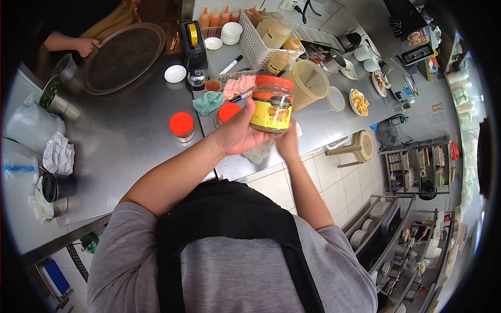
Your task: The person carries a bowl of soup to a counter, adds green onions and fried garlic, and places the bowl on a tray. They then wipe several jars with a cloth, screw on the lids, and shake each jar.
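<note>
A clear jar with a red lid and a yellow label [272, 107] is held upright in my left hand [241, 132], thumb on its near side and fingers under it. Behind the jar's lower right side is my right hand [287, 142], mostly hidden, near a whitish cloth [259, 153]; what it grips cannot be made out. Left of the jar, a second red-lidded jar [227, 111] stands partly behind my left hand. Another red-lidded jar [181, 126] stands farther left on the steel counter [135, 151].
Green cloth [209, 103] and pink cloth [239, 87] lie behind the jars. A large plastic tub [311, 78] stands to the right, beyond it a bowl of food [359, 101]. Across the counter, another person's hand [87, 47] holds a round tray [125, 58]. A stool [364, 146] stands below the counter.
</note>
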`<move>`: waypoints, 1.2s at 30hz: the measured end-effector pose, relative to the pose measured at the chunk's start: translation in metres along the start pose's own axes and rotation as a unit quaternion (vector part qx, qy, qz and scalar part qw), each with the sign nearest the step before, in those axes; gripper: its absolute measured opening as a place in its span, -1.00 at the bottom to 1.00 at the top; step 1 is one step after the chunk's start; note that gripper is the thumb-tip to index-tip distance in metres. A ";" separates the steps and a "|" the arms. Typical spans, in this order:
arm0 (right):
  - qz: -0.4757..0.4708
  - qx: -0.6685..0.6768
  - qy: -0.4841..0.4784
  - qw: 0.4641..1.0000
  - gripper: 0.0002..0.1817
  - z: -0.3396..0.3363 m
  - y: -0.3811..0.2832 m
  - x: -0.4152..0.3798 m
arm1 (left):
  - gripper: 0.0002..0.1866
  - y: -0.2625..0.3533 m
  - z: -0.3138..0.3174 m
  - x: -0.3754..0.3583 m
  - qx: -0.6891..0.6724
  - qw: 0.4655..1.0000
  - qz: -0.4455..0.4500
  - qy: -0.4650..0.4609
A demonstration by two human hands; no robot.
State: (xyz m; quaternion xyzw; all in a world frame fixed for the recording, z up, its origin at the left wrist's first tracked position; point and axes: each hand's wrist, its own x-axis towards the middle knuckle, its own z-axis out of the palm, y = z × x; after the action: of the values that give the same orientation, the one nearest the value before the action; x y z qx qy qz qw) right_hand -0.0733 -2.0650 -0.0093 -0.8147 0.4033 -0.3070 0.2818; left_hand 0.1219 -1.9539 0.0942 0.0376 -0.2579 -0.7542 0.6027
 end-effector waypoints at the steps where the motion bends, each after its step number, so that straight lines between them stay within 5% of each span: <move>1: -0.056 -0.149 -0.009 0.987 -0.22 0.022 0.015 -0.012 | -0.08 0.002 0.001 -0.001 0.022 0.999 0.011 -0.020; 3: -0.067 -0.162 -0.027 0.984 -0.51 0.041 0.002 -0.035 | -0.13 0.005 -0.001 -0.001 0.025 1.000 0.006 0.011; 5: 0.032 -0.121 -0.050 0.991 -0.67 0.033 0.003 -0.035 | -0.20 0.011 -0.001 -0.003 0.179 0.982 0.031 0.053; 8: 0.137 0.120 0.129 0.975 -0.76 0.004 -0.024 -0.026 | -0.29 0.009 -0.009 -0.003 0.250 0.961 0.031 0.112; 9: 0.201 0.353 0.105 0.908 -0.71 -0.020 -0.063 -0.022 | -0.30 0.007 -0.010 -0.002 0.306 0.939 0.035 0.156; 10: 0.161 0.434 0.119 0.879 -0.65 -0.029 -0.092 -0.019 | -0.31 0.002 -0.008 0.000 0.344 0.919 0.045 0.187; 12: 0.085 0.389 0.143 0.906 -0.59 -0.023 -0.128 -0.016 | -0.31 -0.019 -0.018 0.007 0.396 0.895 0.061 0.197; 13: -0.061 0.141 0.174 0.973 -0.58 -0.017 -0.139 -0.011 | -0.31 -0.025 -0.022 0.010 0.450 0.865 0.085 0.206; 15: -0.106 0.066 0.216 0.968 -0.59 -0.011 -0.147 0.000 | -0.33 -0.022 -0.013 0.011 0.445 0.873 0.056 0.191; 17: 0.051 0.297 0.125 0.945 -0.58 -0.025 -0.145 0.016 | -0.28 -0.018 -0.011 0.010 0.407 0.899 0.039 0.155; 18: 0.153 0.511 0.075 0.843 -0.51 -0.027 -0.133 0.017 | -0.23 -0.016 -0.007 0.009 0.435 0.891 0.034 0.125; 21: 0.061 0.428 0.175 0.885 -0.46 -0.018 -0.149 -0.006 | -0.31 -0.014 0.006 0.013 0.388 0.913 0.058 0.111; 22: -0.004 0.245 0.205 0.948 -0.49 -0.018 -0.160 -0.019 | -0.31 -0.014 0.003 0.015 0.387 0.914 0.060 0.111; 25: -0.028 0.143 0.203 0.968 -0.49 0.006 -0.144 -0.039 | -0.34 -0.017 -0.005 0.014 0.353 0.920 0.079 0.150; 29: 0.072 0.109 0.086 0.988 -0.44 0.031 -0.089 -0.067 | -0.35 -0.015 -0.004 0.009 0.221 0.959 0.079 0.161; 31: -0.004 0.117 -0.059 0.991 -0.41 0.025 -0.083 -0.064 | -0.33 -0.004 0.005 0.007 0.211 0.969 0.059 0.115; 34: 0.017 0.085 0.006 0.996 -0.36 -0.017 -0.076 -0.043 | -0.31 0.011 0.015 0.000 0.259 0.961 0.055 0.080; 35: 0.101 0.285 -0.002 0.953 -0.14 -0.045 -0.121 -0.037 | -0.31 0.013 0.018 -0.002 0.302 0.950 0.052 0.056; 36: 0.047 0.340 -0.011 0.939 -0.24 -0.059 -0.151 -0.031 | -0.25 0.014 0.019 -0.004 0.373 0.924 0.039 0.068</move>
State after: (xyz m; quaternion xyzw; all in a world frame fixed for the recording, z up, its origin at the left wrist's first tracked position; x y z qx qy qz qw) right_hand -0.0583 -1.9737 0.1278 -0.6537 0.3101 -0.4031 0.5604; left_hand 0.1283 -1.9458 0.1152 0.3008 -0.4805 -0.5747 0.5903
